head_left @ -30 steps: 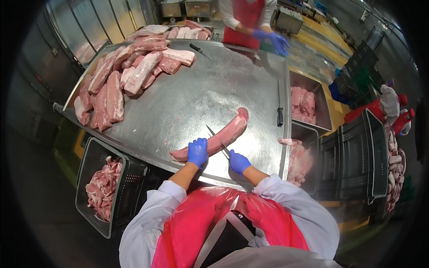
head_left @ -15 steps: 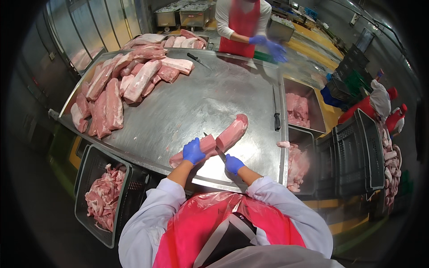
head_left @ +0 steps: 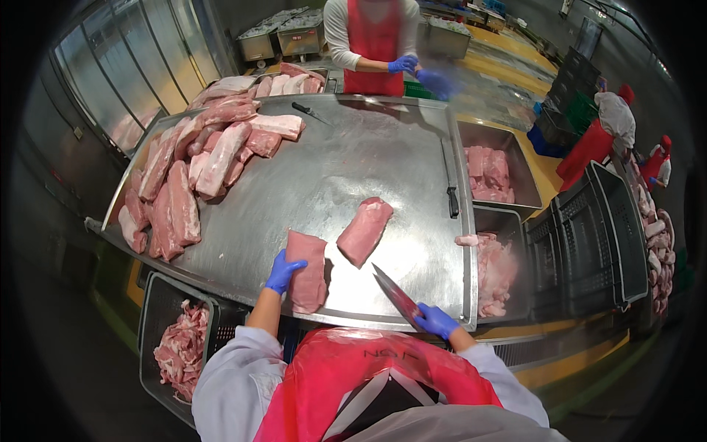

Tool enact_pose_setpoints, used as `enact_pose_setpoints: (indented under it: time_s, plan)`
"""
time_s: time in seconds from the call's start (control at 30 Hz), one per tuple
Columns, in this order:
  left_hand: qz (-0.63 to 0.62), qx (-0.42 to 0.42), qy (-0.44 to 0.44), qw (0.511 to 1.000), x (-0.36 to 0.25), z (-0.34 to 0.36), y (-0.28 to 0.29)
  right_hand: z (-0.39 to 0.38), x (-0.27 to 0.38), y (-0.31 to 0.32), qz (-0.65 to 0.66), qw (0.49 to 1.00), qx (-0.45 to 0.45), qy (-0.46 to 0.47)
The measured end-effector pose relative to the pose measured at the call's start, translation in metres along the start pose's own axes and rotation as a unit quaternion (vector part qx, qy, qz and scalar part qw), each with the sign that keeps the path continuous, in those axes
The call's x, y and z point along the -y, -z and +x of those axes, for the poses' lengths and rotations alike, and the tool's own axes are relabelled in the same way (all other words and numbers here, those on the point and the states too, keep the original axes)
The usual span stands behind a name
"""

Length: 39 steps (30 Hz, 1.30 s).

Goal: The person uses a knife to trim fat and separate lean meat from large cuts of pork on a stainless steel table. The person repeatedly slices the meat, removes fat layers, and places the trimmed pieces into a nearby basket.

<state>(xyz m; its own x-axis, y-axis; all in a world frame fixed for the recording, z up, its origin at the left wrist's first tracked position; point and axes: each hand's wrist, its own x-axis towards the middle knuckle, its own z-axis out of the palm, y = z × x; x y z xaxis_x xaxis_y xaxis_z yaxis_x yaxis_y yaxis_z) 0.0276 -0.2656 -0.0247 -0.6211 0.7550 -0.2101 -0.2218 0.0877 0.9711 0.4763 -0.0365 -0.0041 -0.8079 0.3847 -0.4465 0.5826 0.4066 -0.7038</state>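
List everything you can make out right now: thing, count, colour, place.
table: one, silver-grey, centre
loose meat pieces: two, pink, table's near half
piled meat: count unclear, pink and white, table's left side
held knife: one, silvery, near right
lying knives: two, black handles, table's far and right edges
meat tubs: two, steel and dark grey, right of table
trimmings crate: one, dark grey, lower left
dark crates: count unclear, black, right
steel carts: at least two, grey, far background
co-workers: three, red and white, one across the table, two far right
own apron: one, pinkish red, bottom centre
left hand: one, blue-gloved, gripping the left loose piece
right hand: one, blue-gloved, gripping the held knife
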Motion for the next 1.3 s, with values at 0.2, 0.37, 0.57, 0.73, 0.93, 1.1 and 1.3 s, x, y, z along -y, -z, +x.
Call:
enact_pose_setpoints:
  time_s: [0.2, 0.37, 0.57, 0.73, 0.93, 1.1, 1.3]
  plan:
    - [-0.276, 0.164, -0.095, 0.942, -0.161, 0.065, -0.205, -0.071, -0.088, 0.001, 0.185, 0.969, -0.125, -0.107]
    - [0.087, 0.081, -0.301, 0.946, -0.223, 0.197, -0.327, -0.044, -0.090, 0.031, 0.103, 0.957, -0.269, 0.049]
    - [0.707, 0.039, 0.015, 0.706, -0.037, 0.147, -0.254, -0.083, -0.084, 0.039, 0.331, 0.904, -0.246, -0.109]
    - [0.628, 0.020, 0.065, 0.776, -0.013, 0.167, -0.203, -0.109, -0.117, 0.018, 0.295, 0.905, -0.277, -0.132]
    - [-0.015, 0.140, 0.211, 0.967, 0.010, 0.161, -0.156, -0.119, -0.104, 0.031, 0.238, 0.899, -0.327, -0.166]
    - [-0.196, 0.149, 0.207, 0.947, -0.058, 0.197, -0.315, -0.127, -0.109, 0.030, 0.290, 0.872, -0.328, -0.219]
    - [0.112, 0.319, -0.186, 0.922, -0.068, 0.264, -0.488, -0.138, -0.106, 0.040, 0.238, 0.883, -0.375, -0.151]
